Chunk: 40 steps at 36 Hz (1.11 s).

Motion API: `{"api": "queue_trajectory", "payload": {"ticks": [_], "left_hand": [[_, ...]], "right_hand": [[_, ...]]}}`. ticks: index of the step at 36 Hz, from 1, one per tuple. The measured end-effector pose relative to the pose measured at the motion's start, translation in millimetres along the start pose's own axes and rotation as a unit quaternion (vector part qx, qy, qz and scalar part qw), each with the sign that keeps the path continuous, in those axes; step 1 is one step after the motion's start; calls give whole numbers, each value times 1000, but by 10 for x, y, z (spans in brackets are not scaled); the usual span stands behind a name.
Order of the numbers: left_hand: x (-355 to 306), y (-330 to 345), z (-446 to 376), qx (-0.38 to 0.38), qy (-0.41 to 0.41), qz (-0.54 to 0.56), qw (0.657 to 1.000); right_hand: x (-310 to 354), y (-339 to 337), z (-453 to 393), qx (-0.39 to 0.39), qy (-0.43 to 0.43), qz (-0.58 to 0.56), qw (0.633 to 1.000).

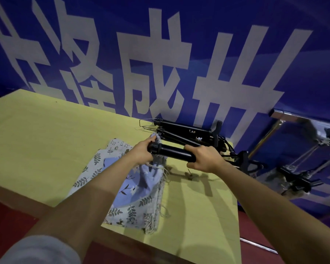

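I hold a black cylinder [174, 151] level above the yellow table [36, 141]. My left hand [141, 154] grips its left end and also pinches a corner of blue floral cloth [135, 189] against it. My right hand [203, 159] is curled round the cylinder's right end. The cloth hangs from my left hand down onto the table, where a pile of leaf-print fabric pieces [101, 161] lies under my left forearm.
Several folded black tripods or stands [187, 133] lie at the table's far right edge against a blue banner wall [160, 54] with large white characters. More black stands and a metal frame [293, 168] sit past the table's right edge. Red floor shows below.
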<state>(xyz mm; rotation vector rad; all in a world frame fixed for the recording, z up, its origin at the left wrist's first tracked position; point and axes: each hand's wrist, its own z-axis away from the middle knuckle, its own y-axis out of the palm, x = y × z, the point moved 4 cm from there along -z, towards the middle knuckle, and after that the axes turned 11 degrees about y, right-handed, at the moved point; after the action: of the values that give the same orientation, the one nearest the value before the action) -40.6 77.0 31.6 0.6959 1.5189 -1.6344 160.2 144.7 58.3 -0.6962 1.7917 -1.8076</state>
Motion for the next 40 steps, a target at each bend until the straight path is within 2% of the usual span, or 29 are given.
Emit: {"api": "queue_trajectory", "payload": {"ticks": [4,12,17,22,24,28,31,34,37,40], "left_hand": [[19,-46,67,16,-16,-12,1000],[-39,3,90,44,7,-126,991],[-123,11,99,36,57,-214,975],[-254,108,59,44,79,-197,976],[-279,164,40,41,87,-228,969],[-324,200,27,-16,108,-331,937],[-313,208,11,-56,109,-349,929],[-297,186,-1,-81,88,-332,936],[-283,134,-8,-107,68,-309,943],[-261,76,10,-147,56,-281,947]], "right_hand": [[19,45,-26,-7,-17,62,998],[95,109,-160,-22,-38,148,988],[117,87,-220,-45,-49,190,979],[223,61,-255,-61,-69,209,974],[286,26,-267,-74,-86,214,970],[323,-44,-305,-140,-138,236,952],[308,-109,-304,-246,-165,233,926],[333,-169,-253,-337,-184,182,905],[348,-202,-190,-371,-162,147,903],[333,-120,-131,-363,-148,114,913]]}}
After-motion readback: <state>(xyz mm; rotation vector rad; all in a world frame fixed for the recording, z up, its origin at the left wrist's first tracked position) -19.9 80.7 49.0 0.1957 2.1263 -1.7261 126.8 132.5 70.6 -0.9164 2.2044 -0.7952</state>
